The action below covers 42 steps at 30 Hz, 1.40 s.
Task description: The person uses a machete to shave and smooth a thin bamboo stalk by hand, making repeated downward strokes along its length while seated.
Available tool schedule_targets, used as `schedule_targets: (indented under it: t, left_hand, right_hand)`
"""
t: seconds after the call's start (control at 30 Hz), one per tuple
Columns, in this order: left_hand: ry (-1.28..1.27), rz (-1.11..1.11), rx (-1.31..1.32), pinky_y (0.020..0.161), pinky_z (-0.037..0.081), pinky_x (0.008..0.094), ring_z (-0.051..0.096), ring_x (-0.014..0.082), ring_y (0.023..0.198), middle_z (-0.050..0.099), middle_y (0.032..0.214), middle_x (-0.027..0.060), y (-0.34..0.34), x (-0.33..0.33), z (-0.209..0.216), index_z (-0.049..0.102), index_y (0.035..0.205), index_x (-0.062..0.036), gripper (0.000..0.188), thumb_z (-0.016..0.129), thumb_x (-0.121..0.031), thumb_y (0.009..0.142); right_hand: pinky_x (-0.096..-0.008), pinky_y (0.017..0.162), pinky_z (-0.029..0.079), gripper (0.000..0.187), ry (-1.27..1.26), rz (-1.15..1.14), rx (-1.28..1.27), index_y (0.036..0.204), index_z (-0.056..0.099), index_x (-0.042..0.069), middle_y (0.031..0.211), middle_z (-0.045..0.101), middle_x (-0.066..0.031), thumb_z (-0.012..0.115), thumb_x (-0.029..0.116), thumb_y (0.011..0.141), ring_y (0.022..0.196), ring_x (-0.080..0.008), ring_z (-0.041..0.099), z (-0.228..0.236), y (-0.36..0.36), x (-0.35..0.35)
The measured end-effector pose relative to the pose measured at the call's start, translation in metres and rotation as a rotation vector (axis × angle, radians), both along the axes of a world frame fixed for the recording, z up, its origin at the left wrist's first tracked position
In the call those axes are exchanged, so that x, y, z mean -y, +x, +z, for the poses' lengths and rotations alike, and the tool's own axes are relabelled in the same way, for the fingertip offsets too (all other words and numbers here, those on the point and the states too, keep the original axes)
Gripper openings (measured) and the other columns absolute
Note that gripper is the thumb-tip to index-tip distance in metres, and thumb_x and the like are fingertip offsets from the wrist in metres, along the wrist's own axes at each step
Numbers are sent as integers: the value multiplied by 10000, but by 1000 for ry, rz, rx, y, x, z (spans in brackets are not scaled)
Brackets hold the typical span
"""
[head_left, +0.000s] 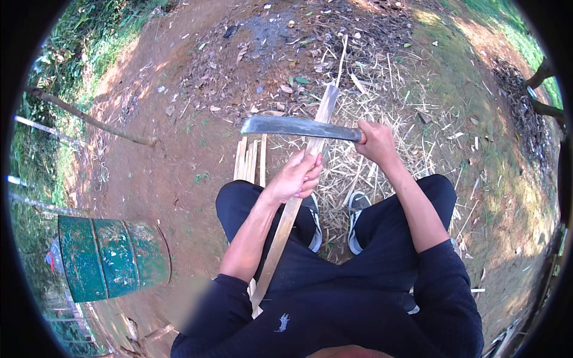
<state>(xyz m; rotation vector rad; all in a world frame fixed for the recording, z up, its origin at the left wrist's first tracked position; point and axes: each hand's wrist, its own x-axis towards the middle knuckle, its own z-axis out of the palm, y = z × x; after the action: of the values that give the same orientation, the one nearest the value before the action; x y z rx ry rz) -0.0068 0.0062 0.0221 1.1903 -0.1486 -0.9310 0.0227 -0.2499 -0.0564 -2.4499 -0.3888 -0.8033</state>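
Note:
My left hand (296,174) is wrapped round a long, flat wooden strip (279,241). The strip slants from my lap up and away to the right, between my knees. In my right hand (377,142) is the handle of a machete (286,126), mostly hidden by the fingers. Its broad grey blade points left and lies across the strip just beyond my left hand; I cannot tell how deep the edge touches. A thin sliver (342,59) sticks out past the strip's far end. Several pale cut strips (246,160) lie on the ground beside my left knee.
Pale shavings (382,185) litter the ground round my shoes (355,221). A dented green metal drum (113,256) stands at the left. Dry leaves (286,89) cover the brown soil ahead. A thin pole (89,116) leans at the far left, near green plants.

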Motion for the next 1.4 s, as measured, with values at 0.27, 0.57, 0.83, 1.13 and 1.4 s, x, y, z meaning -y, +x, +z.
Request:
schedule_targets:
  t: [0.27,0.57,0.83,1.13,1.4]
  left_hand:
    - [-132,-28,-45,305,219,164,245,2,383,295,600,-83,2,-7,3,435,964,-110,325,330,-392,1086]
    - [-149,34,-97,319,215,166,232,6,381,308,613,-74,12,-5,2,479,1018,-104,309,363,-383,1083]
    - [-38,-6,-10,330,214,170,232,8,397,295,620,-68,6,-1,-3,443,971,-114,370,323,-447,1078]
    - [101,-38,69,326,231,175,236,15,417,286,637,-74,0,-11,-7,418,966,-112,396,313,-479,1071]
    - [-16,-17,-24,316,219,182,245,14,378,303,607,-67,8,-6,-17,450,1033,-104,348,270,-396,1094]
  right_hand:
    - [-465,720,542,282,475,-830,-565,859,699,3,800,699,-219,551,241,897,758,-351,697,-18,41,100]
    - [-385,553,465,183,488,-265,-314,728,602,10,591,610,-112,665,167,797,531,-195,590,38,5,25]
    - [-426,484,477,125,-37,-60,-61,792,560,75,582,586,-116,663,144,774,519,-303,617,26,-3,4]
    - [-480,608,543,132,11,-344,-343,922,641,56,760,686,-161,606,167,857,682,-347,694,-19,37,48]
    - [-414,656,521,273,704,-662,-475,861,684,-15,759,690,-158,655,255,892,708,-281,686,-27,42,103]
